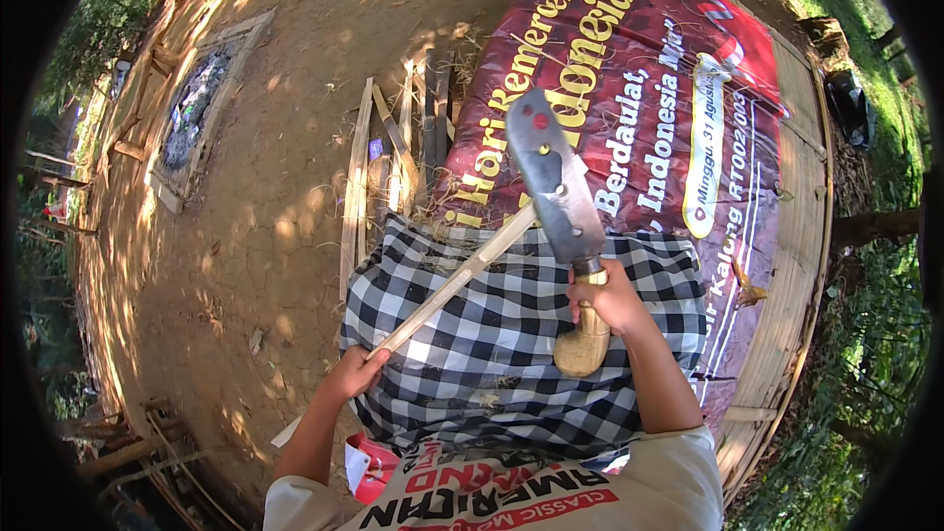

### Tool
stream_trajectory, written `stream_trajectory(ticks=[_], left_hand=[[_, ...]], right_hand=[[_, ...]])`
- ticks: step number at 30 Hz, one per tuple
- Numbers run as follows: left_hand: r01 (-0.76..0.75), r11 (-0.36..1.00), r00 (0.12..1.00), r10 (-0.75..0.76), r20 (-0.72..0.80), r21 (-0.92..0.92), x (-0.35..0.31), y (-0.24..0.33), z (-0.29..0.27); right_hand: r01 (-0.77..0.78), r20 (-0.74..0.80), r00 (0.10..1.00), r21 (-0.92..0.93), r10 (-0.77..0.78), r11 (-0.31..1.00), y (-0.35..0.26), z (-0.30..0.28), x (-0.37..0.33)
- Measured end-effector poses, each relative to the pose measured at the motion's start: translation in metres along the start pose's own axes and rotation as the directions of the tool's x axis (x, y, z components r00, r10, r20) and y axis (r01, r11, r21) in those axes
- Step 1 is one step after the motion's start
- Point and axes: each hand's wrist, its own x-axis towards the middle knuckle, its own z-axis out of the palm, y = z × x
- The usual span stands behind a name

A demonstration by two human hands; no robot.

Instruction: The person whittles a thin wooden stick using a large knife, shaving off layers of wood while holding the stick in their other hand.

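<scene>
Low in the frame, left of centre, the left hand (358,372) grips the lower end of a pale wooden strip (450,295), which slants up to mid-frame near a broad knife (562,187), its blade pointing upward; right of centre, the right hand (610,299) wraps its wooden handle, forearm leaning up-left

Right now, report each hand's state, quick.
Left hand: closed, holding the near end of a wooden stick.
Right hand: closed around the wooden handle of a broad-bladed knife.
</scene>
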Motion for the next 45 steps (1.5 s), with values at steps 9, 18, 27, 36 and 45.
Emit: stream_trajectory(ticks=[9,18,27,36,45], left_hand=[[-0.054,0.996,0.999,0.053,-0.012,-0.074,0.0,-0.002,0.004],[-0.029,0.998,1.0,0.029,0.002,-0.06,-0.001,-0.013,0.001],[-0.031,0.999,0.999,0.031,-0.027,-0.015,0.004,-0.01,0.001],[-0.005,0.999,1.0,0.006,0.0,0.054,0.001,-0.011,-0.002],[-0.047,0.999,0.998,0.047,-0.042,0.006,0.002,-0.012,0.002]], right_hand=[[0.054,-0.068,0.996,0.063,-0.05,0.997,0.0,-0.002,-0.003],[0.044,0.02,0.999,-0.002,-0.043,0.999,-0.01,-0.004,-0.01],[-0.016,0.084,0.996,-0.113,0.026,0.993,-0.007,0.005,-0.009],[-0.053,0.112,0.991,-0.127,0.067,0.99,0.02,0.018,-0.008],[0.006,0.048,0.999,-0.12,-0.001,0.993,0.024,0.038,-0.011]])
